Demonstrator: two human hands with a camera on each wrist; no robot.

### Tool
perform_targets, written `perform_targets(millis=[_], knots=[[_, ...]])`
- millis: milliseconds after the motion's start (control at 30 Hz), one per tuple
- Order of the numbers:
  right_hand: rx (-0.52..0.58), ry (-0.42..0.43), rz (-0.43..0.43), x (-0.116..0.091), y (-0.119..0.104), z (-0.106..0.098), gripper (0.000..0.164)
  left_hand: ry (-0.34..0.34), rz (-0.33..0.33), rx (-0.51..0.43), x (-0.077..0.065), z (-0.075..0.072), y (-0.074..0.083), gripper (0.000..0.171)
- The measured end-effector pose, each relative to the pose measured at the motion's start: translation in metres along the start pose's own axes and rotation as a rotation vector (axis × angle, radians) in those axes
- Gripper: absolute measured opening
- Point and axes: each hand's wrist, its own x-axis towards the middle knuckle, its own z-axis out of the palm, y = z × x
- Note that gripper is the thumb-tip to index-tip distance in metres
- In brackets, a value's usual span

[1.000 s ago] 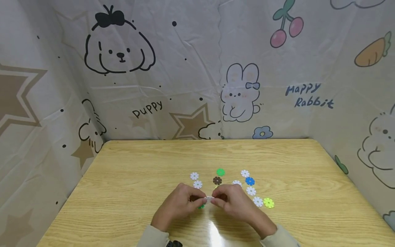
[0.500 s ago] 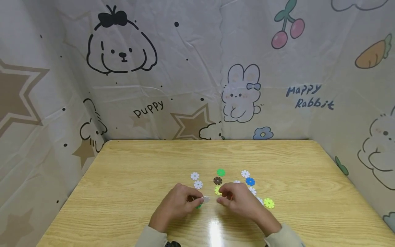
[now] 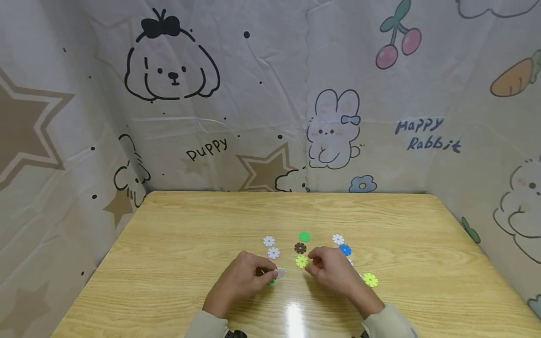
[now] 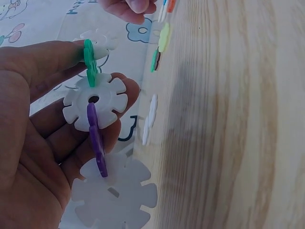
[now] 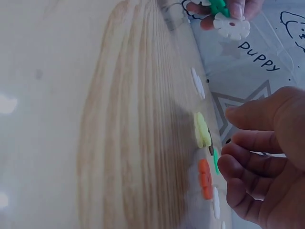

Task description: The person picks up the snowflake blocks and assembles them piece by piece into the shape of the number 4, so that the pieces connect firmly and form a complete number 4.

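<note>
My left hand (image 3: 243, 278) holds a chain of interlocking notched plastic discs, seen best in the left wrist view. In it, a green disc (image 4: 90, 62) and a purple disc (image 4: 97, 143) stand edge-on between white discs, including the middle white disc (image 4: 108, 102) and the nearest white disc (image 4: 114, 193). Thumb and fingers pinch the chain near the green disc. My right hand (image 3: 336, 271) hovers over the table with loosely bent fingers and nothing between them. Closest to its fingertips lies a yellow disc (image 3: 301, 261). An orange disc (image 5: 205, 179) lies near that hand, mostly hidden in the head view.
On the wooden table (image 3: 190, 225) lie more loose discs: white ones (image 3: 268, 241), a green one (image 3: 304, 236), a brown one (image 3: 300, 248), a blue one (image 3: 345, 249) and another yellow one (image 3: 370, 280). A printed curtain (image 3: 262, 112) surrounds the table's back and sides.
My right hand has let go of the white disc at the chain's end and moved right, past the near yellow disc. The left hand keeps its hold, shifting slightly left.
</note>
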Motion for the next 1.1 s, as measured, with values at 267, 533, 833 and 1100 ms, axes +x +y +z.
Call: perform_targets(millis=[267, 533, 833, 1100], knots=[[-0.077, 0.03, 0.037, 0.008, 0.004, 0.006, 0.019, -0.002, -0.019, -0.01, 0.001, -0.003, -0.001, 0.007], [-0.099, 0.027, 0.032, 0.015, 0.006, 0.012, 0.034, -0.015, -0.021, 0.006, 0.001, -0.001, -0.001, 0.007], [-0.106, 0.018, 0.056, 0.021, 0.002, 0.017, 0.043, -0.002, -0.006, 0.008, -0.003, 0.0, -0.004, 0.007], [-0.137, -0.02, 0.08, 0.024, 0.001, 0.02, 0.028, 0.004, -0.009, 0.002, -0.003, 0.0, -0.005, 0.007]])
